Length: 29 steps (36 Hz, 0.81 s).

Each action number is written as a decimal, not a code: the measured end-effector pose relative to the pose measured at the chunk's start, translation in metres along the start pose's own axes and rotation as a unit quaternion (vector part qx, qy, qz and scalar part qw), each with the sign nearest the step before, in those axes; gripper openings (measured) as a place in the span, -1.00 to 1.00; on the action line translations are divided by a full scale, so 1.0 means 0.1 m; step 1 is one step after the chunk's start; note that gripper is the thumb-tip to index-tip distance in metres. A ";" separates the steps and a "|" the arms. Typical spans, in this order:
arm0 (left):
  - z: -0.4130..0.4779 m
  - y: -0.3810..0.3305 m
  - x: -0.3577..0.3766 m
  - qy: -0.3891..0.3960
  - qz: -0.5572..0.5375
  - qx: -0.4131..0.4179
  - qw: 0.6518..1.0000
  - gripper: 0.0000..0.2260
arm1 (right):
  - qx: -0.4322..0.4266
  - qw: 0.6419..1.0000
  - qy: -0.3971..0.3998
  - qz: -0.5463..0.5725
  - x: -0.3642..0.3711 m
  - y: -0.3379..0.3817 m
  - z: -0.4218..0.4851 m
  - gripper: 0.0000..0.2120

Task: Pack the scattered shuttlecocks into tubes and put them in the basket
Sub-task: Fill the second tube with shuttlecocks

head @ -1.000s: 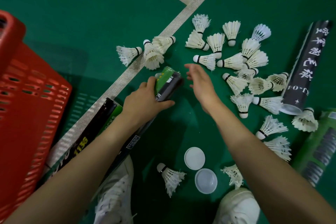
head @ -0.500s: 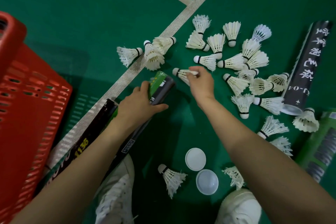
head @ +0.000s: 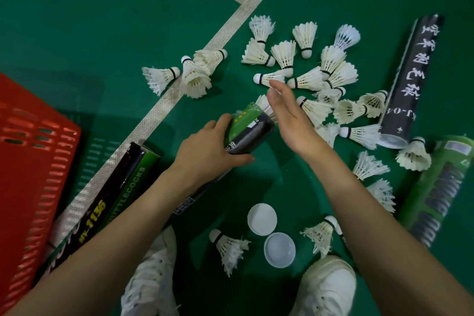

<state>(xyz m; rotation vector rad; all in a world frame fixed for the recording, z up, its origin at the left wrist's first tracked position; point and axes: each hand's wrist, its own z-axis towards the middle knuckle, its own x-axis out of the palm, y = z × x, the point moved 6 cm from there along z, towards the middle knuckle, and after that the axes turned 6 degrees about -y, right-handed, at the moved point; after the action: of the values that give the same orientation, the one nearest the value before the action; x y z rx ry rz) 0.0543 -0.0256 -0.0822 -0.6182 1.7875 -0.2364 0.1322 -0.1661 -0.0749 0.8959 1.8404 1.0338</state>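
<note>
My left hand [head: 205, 154] grips a green and black tube [head: 246, 131] near its mouth, tilted up off the green floor. A shuttlecock [head: 264, 105] sits in that mouth with its white feathers sticking out. My right hand [head: 289, 115] is flat against those feathers, fingers straight, holding nothing. Several white shuttlecocks [head: 320, 77] lie scattered beyond and right of my hands. Three more [head: 195, 77] rest on the white court line. The red basket [head: 30, 161] stands at the left edge.
A black and green tube [head: 115, 187] lies beside the basket. A black tube with white characters [head: 410, 79] and a green tube [head: 441, 187] lie at the right. Two white caps [head: 262, 218] and two shuttlecocks [head: 228, 246] sit between my white shoes [head: 328, 287].
My right hand took a shuttlecock from the pile, carried it to the tube's mouth and let go. It now lies flat against the feathers. My left hand kept holding the tube.
</note>
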 end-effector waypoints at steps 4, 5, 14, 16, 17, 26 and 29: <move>0.06 -0.09 0.01 -0.011 0.011 0.009 1.000 -0.22 | 0.008 1.000 0.025 0.006 -0.03 0.01 0.00 -0.49; 0.08 -0.11 0.01 -0.018 0.010 0.009 1.000 -0.23 | 0.008 0.999 0.038 0.001 -0.01 0.02 0.01 -0.47; 0.41 -0.05 0.15 0.019 0.007 -0.029 0.999 -0.23 | 0.087 0.996 0.011 -0.025 -0.06 -0.23 0.52 -0.52; 0.49 0.00 0.18 0.032 0.013 -0.040 0.999 -0.20 | 0.090 0.994 -0.066 -0.017 -0.18 -0.31 0.66 -0.72; 0.52 0.02 0.19 0.037 0.013 -0.045 0.998 -0.19 | 0.088 0.991 -0.093 -0.034 -0.23 -0.36 0.72 -0.80; 0.61 0.12 0.32 0.067 0.015 -0.058 0.996 -0.16 | 0.136 0.988 -0.045 -0.059 -0.11 -0.53 1.08 -0.77; 0.64 0.15 0.33 0.073 0.016 -0.062 0.995 -0.16 | 0.159 0.985 -0.048 -0.039 -0.07 -0.59 1.09 -0.69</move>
<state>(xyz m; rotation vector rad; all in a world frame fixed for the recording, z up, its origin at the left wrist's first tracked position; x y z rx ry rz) 0.1036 -0.0208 -0.1361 -0.6739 1.9629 -0.1520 0.2218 -0.1630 -0.1607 1.0309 1.9735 0.6474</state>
